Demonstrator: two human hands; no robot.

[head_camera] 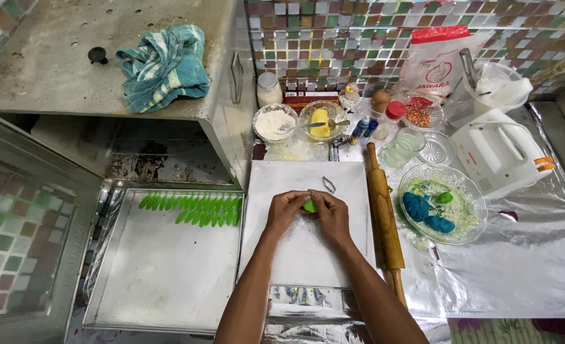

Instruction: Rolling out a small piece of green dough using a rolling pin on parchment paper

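- Left hand (pixel 287 209) & right hand (pixel 331 213) meet over middle of white board (pixel 308 255); fingertips of both pinched narrow on small green dough piece (pixel 310 206).
- Dough looks soft, light, prob. a bit sticky – dents easily, so hold by edges w/ fingertip pads, light pressure, no squeezing.
- Leaf-shaped metal cutter (pixel 328 185) lies just beyond hands, not touching.
- Baking tray (pixel 168 280) to the left holds rows of green leaf shapes (pixel 193 210).
- Rolling pin (pixel 384 216) at right edge of board; glass bowl (pixel 470 191) w/ blue & green dough beside it.
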